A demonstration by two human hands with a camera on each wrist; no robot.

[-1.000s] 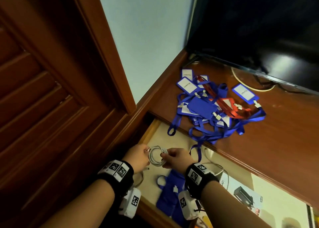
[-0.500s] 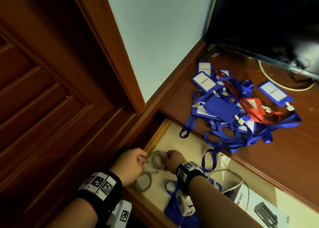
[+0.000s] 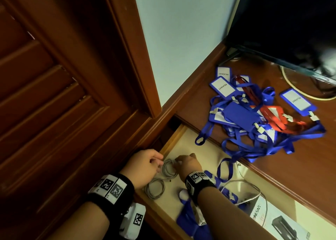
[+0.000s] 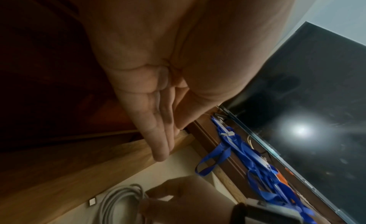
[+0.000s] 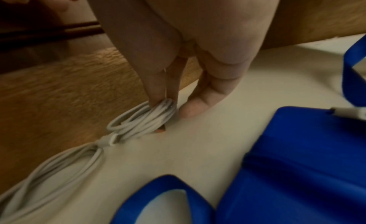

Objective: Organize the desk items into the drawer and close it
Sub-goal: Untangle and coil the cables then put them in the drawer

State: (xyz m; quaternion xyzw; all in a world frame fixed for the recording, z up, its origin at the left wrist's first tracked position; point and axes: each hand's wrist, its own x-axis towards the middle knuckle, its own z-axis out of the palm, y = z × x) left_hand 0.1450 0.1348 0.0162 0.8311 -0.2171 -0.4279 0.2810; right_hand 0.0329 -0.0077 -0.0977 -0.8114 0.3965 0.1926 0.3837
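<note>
The wooden drawer (image 3: 174, 136) stands open under the desk edge. My right hand (image 3: 181, 162) pinches a coiled white cable (image 3: 169, 170) at the drawer's left end, and the coil (image 5: 142, 119) lies on the cream bottom. A second grey coil (image 3: 155, 188) lies just in front of it. My left hand (image 3: 147, 165) hovers beside the coil; its fingers (image 4: 158, 133) are straight and together and hold nothing. A tangle of blue and red lanyards with badge holders (image 3: 254, 116) lies on the desk top, one strap hanging over the drawer.
Inside the drawer lie a blue badge holder (image 3: 189, 219), a loose white cable (image 3: 251, 198) and a printed box (image 3: 278, 223). A dark TV screen (image 3: 291, 21) stands at the back right of the desk. A wooden louvred door (image 3: 54, 94) fills the left.
Both hands held the white coil above the drawer a second ago. The coil now lies on the drawer bottom; my right hand still pinches it and my left hand has let go.
</note>
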